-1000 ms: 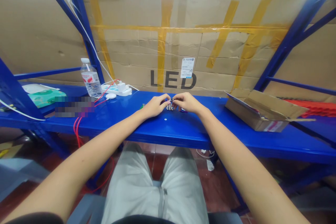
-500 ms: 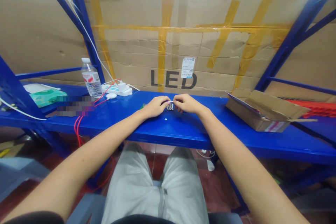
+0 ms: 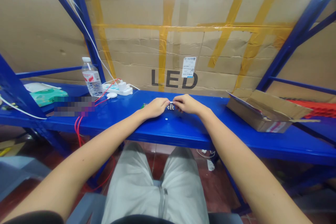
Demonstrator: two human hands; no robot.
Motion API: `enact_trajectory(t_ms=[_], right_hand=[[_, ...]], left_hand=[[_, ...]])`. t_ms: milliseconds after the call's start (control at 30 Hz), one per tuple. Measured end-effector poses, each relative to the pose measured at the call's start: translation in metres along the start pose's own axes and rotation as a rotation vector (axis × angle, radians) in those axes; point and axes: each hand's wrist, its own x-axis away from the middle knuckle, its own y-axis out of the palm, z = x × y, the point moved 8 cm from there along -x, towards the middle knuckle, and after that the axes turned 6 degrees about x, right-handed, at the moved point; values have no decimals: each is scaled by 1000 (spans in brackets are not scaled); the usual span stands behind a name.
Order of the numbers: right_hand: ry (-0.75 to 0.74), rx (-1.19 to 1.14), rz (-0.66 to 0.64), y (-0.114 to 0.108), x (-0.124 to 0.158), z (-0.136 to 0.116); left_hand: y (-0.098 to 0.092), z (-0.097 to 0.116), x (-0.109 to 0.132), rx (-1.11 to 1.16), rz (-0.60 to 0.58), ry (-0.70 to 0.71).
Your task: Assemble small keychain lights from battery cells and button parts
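Note:
A small cluster of shiny, silvery bead-like pieces (image 3: 170, 106) shows between my two hands, just above the blue table (image 3: 183, 124) or on it; I cannot tell which. My left hand (image 3: 156, 106) is closed in a pinch, its fingertips at the upper left of the cluster. From the other side, my right hand (image 3: 186, 103) also pinches, thumb and forefinger meeting at the upper right. A tiny silvery piece (image 3: 171, 102) spans the gap between both sets of fingertips. Behind my left wrist, a small green item (image 3: 143, 106) is mostly hidden.
An open cardboard box (image 3: 258, 112) stands at the right. To the left are a water bottle (image 3: 92, 78), a white power strip (image 3: 124, 91), red cables (image 3: 78, 126) and a green packet (image 3: 49, 96). A large cardboard panel (image 3: 131, 52) closes off the back.
My left hand has flattened slightly, and more of the silvery cluster shows below the fingertips. Both hands keep their pinch in nearly the same spot. The view has shifted very slightly.

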Motion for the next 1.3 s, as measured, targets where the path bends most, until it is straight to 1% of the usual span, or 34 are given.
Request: enact_trajectory(t_ms=[133, 300, 433, 600, 700, 800, 867, 967, 1100, 1300], right_hand=[[-33, 45, 0, 1, 0, -3], [37, -97, -57, 8, 1, 6], [70, -154, -81, 11, 0, 11], [100, -213, -117, 14, -1, 13], [91, -241, -109, 13, -1, 13], [73, -211, -87, 10, -1, 11], [66, -190, -87, 11, -2, 11], [71, -206, -90, 12, -2, 12], [91, -303, -90, 14, -3, 15], [176, -468, -102, 16, -2, 17]], left_hand=[[0, -1, 0, -6, 4, 8], [-1, 4, 2, 44, 13, 38], [-2, 11, 5, 29, 11, 51], [1, 18, 7, -25, -26, 65], [3, 15, 4, -87, -29, 46], [8, 12, 0, -180, -49, 47], [9, 10, -1, -197, -55, 38], [6, 11, 0, -147, -33, 46], [-2, 16, 2, -57, 21, 94], [-5, 21, 5, 3, 51, 111]])
